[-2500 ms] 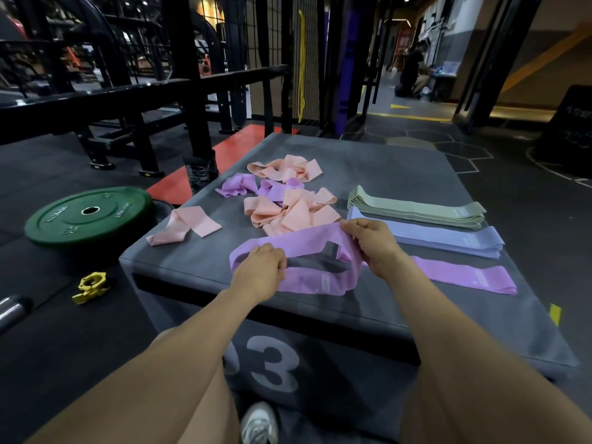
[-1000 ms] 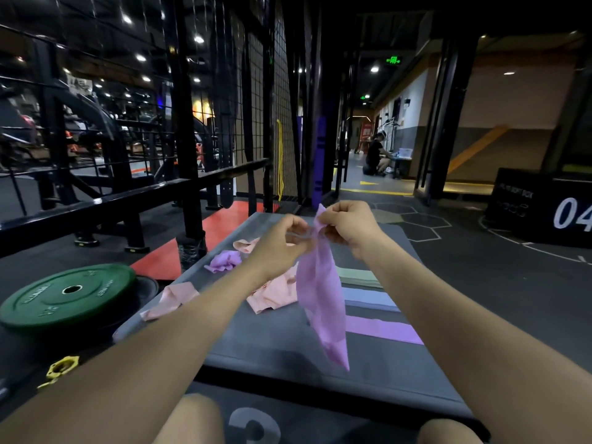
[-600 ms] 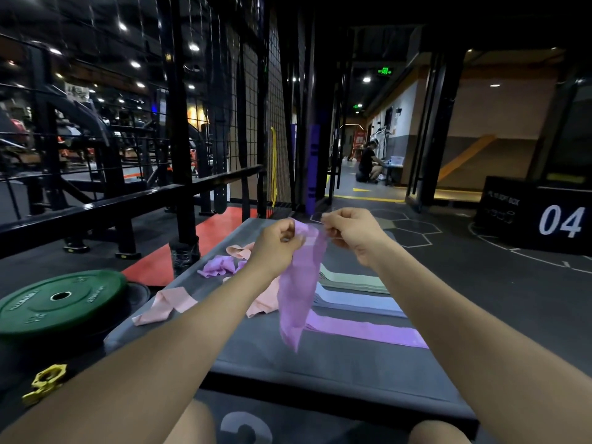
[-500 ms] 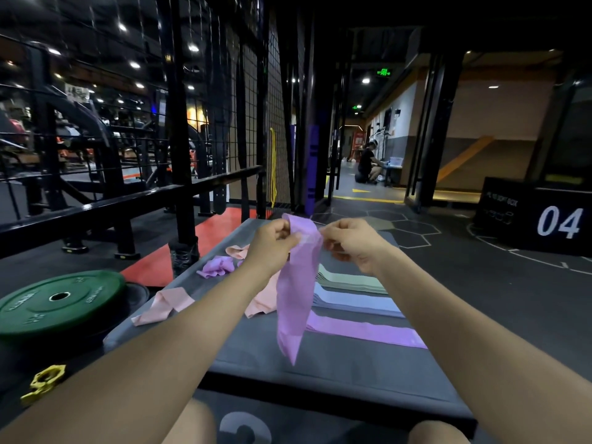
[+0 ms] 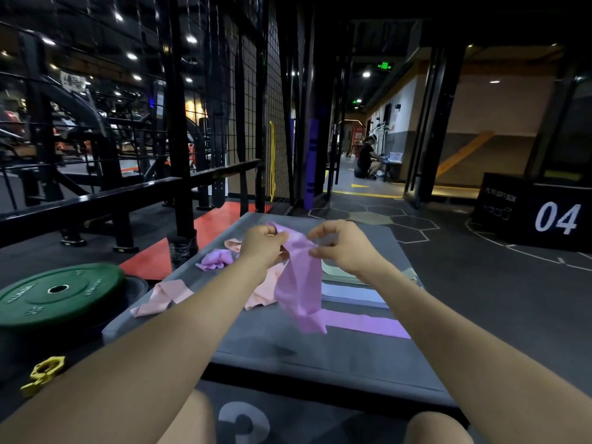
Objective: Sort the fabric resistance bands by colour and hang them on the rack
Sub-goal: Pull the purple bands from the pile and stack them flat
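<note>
- Both hands are up over the grey padded box (image 5: 336,357). The left hand (image 5: 262,246) pinches the top edge of a lilac fabric resistance band (image 5: 299,283); the right hand (image 5: 344,246) has fingertips on it too.
- The band hangs straight down between them, long axis vertical.
- The flat lilac band (image 5: 365,323) on the box lies just below, running left-right, nearer the right hand, so probably it goes there.

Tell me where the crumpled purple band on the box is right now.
In the head view, the crumpled purple band lies on the grey box at its far left, just left of the left hand and beyond the pink band.
</note>
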`<move>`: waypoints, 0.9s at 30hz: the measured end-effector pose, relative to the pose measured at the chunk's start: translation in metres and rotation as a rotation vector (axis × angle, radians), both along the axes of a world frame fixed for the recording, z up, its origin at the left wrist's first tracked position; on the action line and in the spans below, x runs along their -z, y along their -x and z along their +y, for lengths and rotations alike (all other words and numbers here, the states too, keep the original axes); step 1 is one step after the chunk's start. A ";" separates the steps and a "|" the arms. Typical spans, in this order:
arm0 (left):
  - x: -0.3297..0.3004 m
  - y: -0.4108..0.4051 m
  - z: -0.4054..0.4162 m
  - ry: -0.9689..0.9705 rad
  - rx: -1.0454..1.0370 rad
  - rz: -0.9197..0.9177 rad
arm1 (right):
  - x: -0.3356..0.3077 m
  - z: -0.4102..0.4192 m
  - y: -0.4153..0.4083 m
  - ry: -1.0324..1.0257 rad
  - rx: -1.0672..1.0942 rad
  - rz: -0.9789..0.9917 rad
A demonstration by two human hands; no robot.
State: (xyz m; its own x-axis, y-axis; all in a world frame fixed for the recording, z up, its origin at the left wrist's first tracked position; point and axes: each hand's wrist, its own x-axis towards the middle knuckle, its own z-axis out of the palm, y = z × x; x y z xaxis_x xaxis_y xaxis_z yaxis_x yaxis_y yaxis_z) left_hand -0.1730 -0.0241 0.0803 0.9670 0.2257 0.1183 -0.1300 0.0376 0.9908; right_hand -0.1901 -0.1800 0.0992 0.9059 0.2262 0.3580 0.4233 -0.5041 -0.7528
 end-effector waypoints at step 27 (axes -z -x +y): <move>0.055 0.013 -0.006 -0.665 0.242 -0.032 | 0.001 -0.022 -0.035 -0.374 0.361 -0.031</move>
State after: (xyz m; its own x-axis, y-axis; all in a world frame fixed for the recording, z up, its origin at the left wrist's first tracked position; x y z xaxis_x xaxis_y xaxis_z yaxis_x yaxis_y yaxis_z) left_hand -0.1865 -0.0305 0.0256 0.9745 -0.1249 0.1862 -0.2242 -0.5428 0.8094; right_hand -0.1550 -0.2021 0.0981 0.8904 -0.2472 0.3821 0.2968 -0.3211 -0.8993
